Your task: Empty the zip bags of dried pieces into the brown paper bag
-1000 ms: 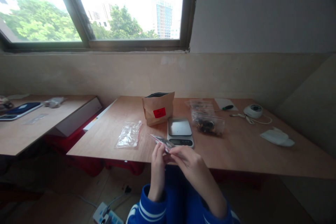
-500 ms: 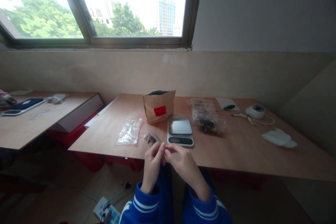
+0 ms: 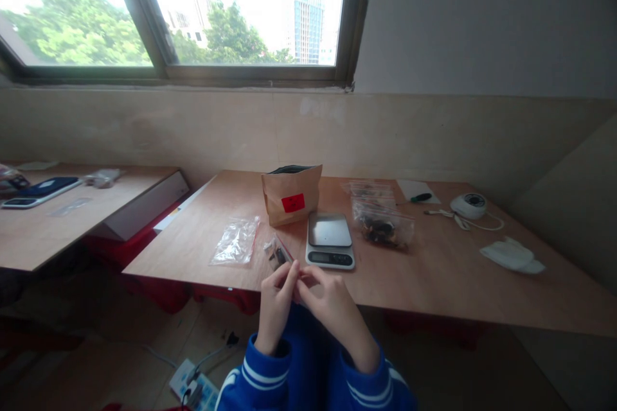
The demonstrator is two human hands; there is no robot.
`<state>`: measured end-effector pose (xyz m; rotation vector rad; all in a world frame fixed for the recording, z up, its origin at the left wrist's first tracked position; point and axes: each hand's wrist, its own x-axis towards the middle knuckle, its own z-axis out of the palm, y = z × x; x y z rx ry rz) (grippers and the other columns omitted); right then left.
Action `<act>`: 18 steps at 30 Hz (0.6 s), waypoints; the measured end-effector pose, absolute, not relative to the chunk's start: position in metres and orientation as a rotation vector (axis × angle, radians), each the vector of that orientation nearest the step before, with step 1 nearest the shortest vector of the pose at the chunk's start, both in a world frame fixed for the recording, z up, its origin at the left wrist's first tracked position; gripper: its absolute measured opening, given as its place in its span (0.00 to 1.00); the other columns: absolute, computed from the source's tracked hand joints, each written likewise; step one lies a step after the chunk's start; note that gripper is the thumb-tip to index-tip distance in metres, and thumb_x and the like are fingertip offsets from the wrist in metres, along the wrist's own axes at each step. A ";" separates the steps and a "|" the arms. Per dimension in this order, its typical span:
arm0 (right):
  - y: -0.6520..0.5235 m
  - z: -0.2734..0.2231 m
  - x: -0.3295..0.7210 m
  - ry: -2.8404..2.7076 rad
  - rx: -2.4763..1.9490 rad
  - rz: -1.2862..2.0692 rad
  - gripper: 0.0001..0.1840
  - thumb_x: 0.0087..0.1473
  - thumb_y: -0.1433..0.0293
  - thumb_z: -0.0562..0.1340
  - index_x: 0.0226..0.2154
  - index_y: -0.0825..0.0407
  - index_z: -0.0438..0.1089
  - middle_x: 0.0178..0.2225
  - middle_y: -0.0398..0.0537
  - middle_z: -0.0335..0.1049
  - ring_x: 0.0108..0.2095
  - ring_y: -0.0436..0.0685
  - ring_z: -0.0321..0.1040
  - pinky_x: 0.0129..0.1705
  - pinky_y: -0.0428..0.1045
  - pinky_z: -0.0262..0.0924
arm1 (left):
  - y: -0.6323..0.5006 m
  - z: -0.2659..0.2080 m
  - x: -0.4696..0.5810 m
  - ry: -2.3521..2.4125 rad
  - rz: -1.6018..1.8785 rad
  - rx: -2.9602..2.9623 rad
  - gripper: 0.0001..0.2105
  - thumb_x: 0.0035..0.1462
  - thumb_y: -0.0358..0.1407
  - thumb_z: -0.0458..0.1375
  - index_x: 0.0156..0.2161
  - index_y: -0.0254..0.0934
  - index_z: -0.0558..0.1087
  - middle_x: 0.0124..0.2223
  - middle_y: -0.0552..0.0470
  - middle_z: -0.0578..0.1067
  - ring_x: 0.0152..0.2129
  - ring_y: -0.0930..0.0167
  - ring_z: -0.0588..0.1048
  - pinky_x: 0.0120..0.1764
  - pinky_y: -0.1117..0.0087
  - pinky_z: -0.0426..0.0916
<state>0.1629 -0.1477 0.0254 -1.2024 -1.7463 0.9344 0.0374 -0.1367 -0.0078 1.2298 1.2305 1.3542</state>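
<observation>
Left hand (image 3: pixel 277 298) and right hand (image 3: pixel 330 302) pinch, fingertips together, the near end of a small, clear plastic bag (image 3: pixel 276 255), red-edged, dark bits inside; bag juts forward-left of fingers, above brown wooden worktop (image 3: pixel 187 247).

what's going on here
A person's left hand and right hand pinch a small clear bag between them at the near edge of a table. Something dark shows in it, too small to make out. Just beyond, a digital scale sits flat, with an open-topped brown paper bag upright behind it to the left and filled clear bags to the right.
</observation>
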 end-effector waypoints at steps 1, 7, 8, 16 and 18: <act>-0.147 0.025 0.164 -1.749 -1.226 0.903 0.09 0.58 0.67 0.56 0.35 0.51 0.72 0.31 0.46 0.77 0.33 0.56 0.75 0.37 0.46 0.65 | -0.137 -0.009 0.038 1.226 1.354 1.229 0.19 0.54 0.46 0.57 0.20 0.36 0.65 0.17 0.58 0.61 0.16 0.76 0.61 0.20 0.75 0.55; -0.143 0.013 0.166 -1.625 -1.267 0.815 0.13 0.58 0.67 0.55 0.29 0.52 0.73 0.26 0.46 0.76 0.29 0.54 0.75 0.32 0.43 0.65 | -0.138 -0.014 0.043 1.201 1.273 1.387 0.18 0.59 0.45 0.52 0.23 0.35 0.66 0.15 0.58 0.63 0.15 0.76 0.63 0.22 0.75 0.58; -0.142 0.010 0.166 -1.593 -1.261 0.803 0.13 0.57 0.67 0.55 0.30 0.52 0.74 0.27 0.46 0.77 0.29 0.54 0.75 0.32 0.43 0.65 | -0.139 -0.013 0.044 1.207 1.263 1.424 0.18 0.59 0.45 0.52 0.24 0.35 0.67 0.15 0.58 0.64 0.14 0.76 0.63 0.22 0.75 0.58; -0.126 -0.004 0.196 -1.019 -1.457 0.435 0.23 0.55 0.55 0.56 0.35 0.57 0.73 0.29 0.55 0.77 0.24 0.57 0.73 0.25 0.47 0.65 | -0.149 -0.007 0.027 1.301 1.183 1.542 0.23 0.59 0.45 0.52 0.16 0.36 0.60 0.13 0.57 0.61 0.12 0.77 0.60 0.20 0.74 0.53; -0.127 0.000 0.204 -0.984 -1.452 0.471 0.25 0.53 0.52 0.57 0.36 0.58 0.73 0.28 0.55 0.76 0.23 0.57 0.71 0.25 0.47 0.65 | -0.148 -0.009 0.025 1.187 1.107 1.540 0.22 0.58 0.46 0.53 0.17 0.35 0.65 0.16 0.54 0.66 0.15 0.76 0.64 0.23 0.74 0.57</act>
